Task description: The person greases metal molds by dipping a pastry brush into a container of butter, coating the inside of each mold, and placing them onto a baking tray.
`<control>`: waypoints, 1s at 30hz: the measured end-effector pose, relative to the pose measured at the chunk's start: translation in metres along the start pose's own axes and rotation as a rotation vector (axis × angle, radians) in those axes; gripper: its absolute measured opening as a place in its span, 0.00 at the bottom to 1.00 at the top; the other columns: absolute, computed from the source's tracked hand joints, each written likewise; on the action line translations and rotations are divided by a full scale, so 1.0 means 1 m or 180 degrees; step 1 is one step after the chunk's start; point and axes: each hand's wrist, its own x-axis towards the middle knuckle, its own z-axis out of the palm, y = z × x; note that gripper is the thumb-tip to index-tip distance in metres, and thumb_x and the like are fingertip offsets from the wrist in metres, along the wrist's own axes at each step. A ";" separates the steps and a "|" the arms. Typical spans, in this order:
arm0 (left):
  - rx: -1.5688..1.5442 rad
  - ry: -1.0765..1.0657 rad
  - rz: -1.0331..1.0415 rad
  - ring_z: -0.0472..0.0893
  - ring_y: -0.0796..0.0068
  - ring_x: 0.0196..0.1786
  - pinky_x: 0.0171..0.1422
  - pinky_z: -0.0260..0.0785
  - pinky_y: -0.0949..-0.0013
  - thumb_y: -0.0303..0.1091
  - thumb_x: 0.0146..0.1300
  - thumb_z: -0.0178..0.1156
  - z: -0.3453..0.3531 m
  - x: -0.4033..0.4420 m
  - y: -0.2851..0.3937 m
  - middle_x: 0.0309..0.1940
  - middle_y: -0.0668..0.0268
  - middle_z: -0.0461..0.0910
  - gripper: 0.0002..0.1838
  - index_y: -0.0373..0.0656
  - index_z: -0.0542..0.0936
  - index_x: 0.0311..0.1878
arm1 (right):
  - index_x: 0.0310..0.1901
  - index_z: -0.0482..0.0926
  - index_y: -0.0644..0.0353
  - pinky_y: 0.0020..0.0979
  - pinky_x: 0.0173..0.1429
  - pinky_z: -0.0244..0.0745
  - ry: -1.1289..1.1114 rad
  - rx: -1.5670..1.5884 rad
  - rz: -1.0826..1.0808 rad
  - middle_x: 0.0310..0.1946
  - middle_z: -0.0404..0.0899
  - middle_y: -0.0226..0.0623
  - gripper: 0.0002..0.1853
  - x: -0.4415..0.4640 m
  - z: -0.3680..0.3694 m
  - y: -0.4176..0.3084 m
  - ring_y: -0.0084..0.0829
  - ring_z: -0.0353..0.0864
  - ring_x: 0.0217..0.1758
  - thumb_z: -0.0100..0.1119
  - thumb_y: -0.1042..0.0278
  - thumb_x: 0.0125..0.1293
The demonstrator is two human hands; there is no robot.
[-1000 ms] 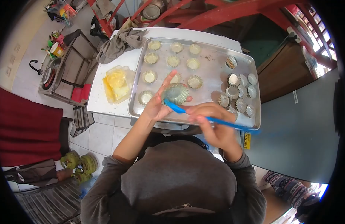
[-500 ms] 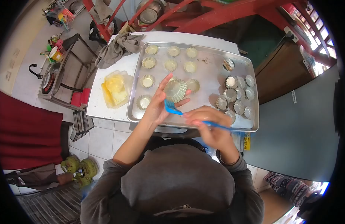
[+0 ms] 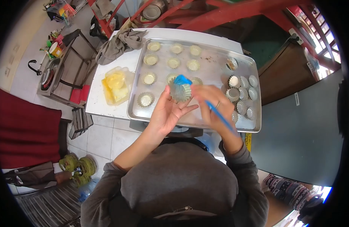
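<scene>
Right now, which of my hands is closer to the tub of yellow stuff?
Left. Your left hand, holding a fluted mold, is just right of the tub; your right hand, gripping the blue brush, is farther right.

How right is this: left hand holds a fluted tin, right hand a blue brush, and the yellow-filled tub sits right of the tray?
One slip: the head view shows the tub left of the tray. The left hand does hold a fluted tin, the right hand a blue brush.
</scene>
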 end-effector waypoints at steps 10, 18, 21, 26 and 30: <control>0.0753 -0.0359 -0.0625 0.74 0.51 0.60 0.63 0.65 0.48 0.47 0.72 0.46 -0.011 0.017 -0.004 0.62 0.56 0.67 0.28 0.42 0.56 0.68 | 0.40 0.78 0.67 0.23 0.38 0.77 0.1175 0.0636 0.1610 0.35 0.83 0.40 0.07 -0.025 -0.022 0.030 0.22 0.81 0.32 0.51 0.73 0.70; 0.5517 -0.0827 -0.0424 0.81 0.52 0.43 0.48 0.73 0.57 0.37 0.68 0.44 -0.043 0.071 -0.028 0.46 0.53 0.80 0.17 0.39 0.76 0.51 | 0.44 0.75 0.69 0.24 0.38 0.77 0.2245 0.0728 0.2118 0.38 0.81 0.44 0.10 -0.095 -0.090 0.040 0.22 0.79 0.31 0.50 0.69 0.72; 0.6633 -0.1077 -0.0338 0.79 0.51 0.45 0.49 0.71 0.55 0.37 0.64 0.46 -0.053 0.086 -0.034 0.36 0.54 0.81 0.16 0.39 0.78 0.47 | 0.44 0.75 0.69 0.24 0.38 0.77 0.2267 0.0718 0.2289 0.38 0.81 0.44 0.10 -0.113 -0.092 0.039 0.22 0.78 0.31 0.50 0.69 0.72; 0.7365 -0.1071 0.0056 0.72 0.52 0.55 0.58 0.64 0.51 0.39 0.61 0.51 -0.046 0.081 -0.032 0.51 0.57 0.77 0.20 0.41 0.76 0.54 | 0.43 0.75 0.70 0.24 0.38 0.77 0.2356 0.0715 0.2409 0.37 0.81 0.43 0.10 -0.124 -0.094 0.036 0.22 0.78 0.30 0.50 0.70 0.72; 0.7268 -0.1286 0.0631 0.69 0.52 0.59 0.59 0.61 0.46 0.42 0.54 0.61 -0.017 0.079 -0.037 0.60 0.57 0.69 0.30 0.39 0.72 0.59 | 0.43 0.75 0.69 0.24 0.37 0.76 0.2538 0.0546 0.2443 0.37 0.81 0.43 0.10 -0.131 -0.107 0.035 0.23 0.78 0.30 0.50 0.70 0.72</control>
